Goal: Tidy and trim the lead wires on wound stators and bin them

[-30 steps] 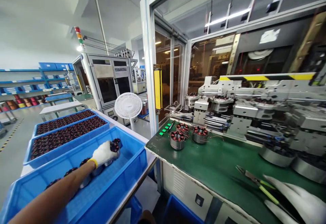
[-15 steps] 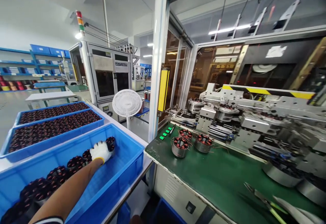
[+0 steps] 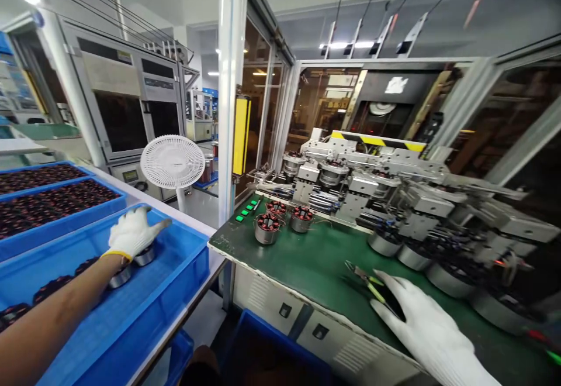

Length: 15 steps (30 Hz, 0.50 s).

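My left hand (image 3: 134,231), in a white glove with a yellow cuff, is over the blue bin (image 3: 175,283). Its fingers are spread just above a wound motor stator (image 3: 145,256), which the hand partly covers. More stators stand in a row under my forearm. Over the green worktop (image 3: 315,269), my gloved right hand (image 3: 416,316) has thumb and fingers apart around the yellow-green handles of the cutting pliers (image 3: 370,281). The pliers lie on the worktop, and I see no firm grip on them.
Several stators with copper windings (image 3: 267,228) stand near green buttons (image 3: 246,210). Behind the worktop is a winding machine (image 3: 355,190) with steel stators along its front. A white fan (image 3: 173,162) stands beyond the bin. Filled blue trays (image 3: 61,204) are at the left.
The view has swung right. My left hand has loosened from the stator at the row's end, its fingers now spread. My right hand has come into view beside the pliers.
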### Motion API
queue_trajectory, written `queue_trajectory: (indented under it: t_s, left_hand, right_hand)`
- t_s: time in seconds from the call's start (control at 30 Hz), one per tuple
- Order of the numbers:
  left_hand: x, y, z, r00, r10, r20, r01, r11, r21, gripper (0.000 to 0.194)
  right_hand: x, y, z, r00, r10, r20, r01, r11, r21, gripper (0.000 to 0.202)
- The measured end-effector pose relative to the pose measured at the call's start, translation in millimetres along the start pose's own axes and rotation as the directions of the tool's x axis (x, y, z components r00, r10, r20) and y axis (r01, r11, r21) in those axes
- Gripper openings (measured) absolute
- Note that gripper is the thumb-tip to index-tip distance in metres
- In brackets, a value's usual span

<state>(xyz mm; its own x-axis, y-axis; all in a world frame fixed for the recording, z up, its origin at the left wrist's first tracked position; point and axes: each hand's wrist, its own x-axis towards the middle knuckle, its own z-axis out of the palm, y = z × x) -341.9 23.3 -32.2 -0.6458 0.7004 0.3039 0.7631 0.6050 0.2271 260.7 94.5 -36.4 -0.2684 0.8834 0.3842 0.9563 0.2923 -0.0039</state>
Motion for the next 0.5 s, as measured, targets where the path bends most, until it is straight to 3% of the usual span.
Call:
queue_trajectory:
  t_s: [0.07, 0.17, 0.23, 0.3, 0.33, 0.4, 0.5]
  left_hand:
    - [-10, 47, -31.9, 0.992, 0.123, -0.01, -0.124, 0.987, -0.098, 0.07]
    - [-39, 124, -63.1, 0.894, 0.448, 0.025, -0.434, 0.877, -0.204, 0.06]
    - [-59, 169, -68.8, 0.793, 0.602, 0.09, -0.568, 0.785, -0.245, 0.061]
    - [-75, 204, -65.2, 0.743, 0.652, 0.15, -0.604, 0.751, -0.266, 0.067]
    - [-81, 218, -61.3, 0.732, 0.655, 0.189, -0.601, 0.751, -0.275, 0.067]
    - [-88, 236, -52.6, 0.754, 0.626, 0.199, -0.57, 0.774, -0.276, 0.062]
    - [-94, 243, -42.7, 0.806, 0.568, 0.166, -0.507, 0.808, -0.302, 0.048]
  right_hand:
    - [-2, -2, -3, 0.999, -0.002, 0.048, 0.002, 1.0, -0.003, 0.056]
    - [-5, -8, -11, 0.997, 0.003, 0.082, -0.004, 1.0, 0.009, 0.054]
    - [-8, -13, -17, 0.997, 0.0, 0.081, -0.002, 1.0, 0.021, 0.052]
    - [-11, -16, -22, 0.998, -0.006, 0.065, 0.004, 0.999, 0.034, 0.051]
    - [-12, -16, -23, 0.998, -0.015, 0.055, 0.013, 0.999, 0.04, 0.05]
    - [-15, -11, -23, 0.998, -0.034, 0.044, 0.031, 0.998, 0.051, 0.051]
    - [-17, 11, -16, 0.998, -0.034, 0.044, 0.032, 0.998, 0.056, 0.055]
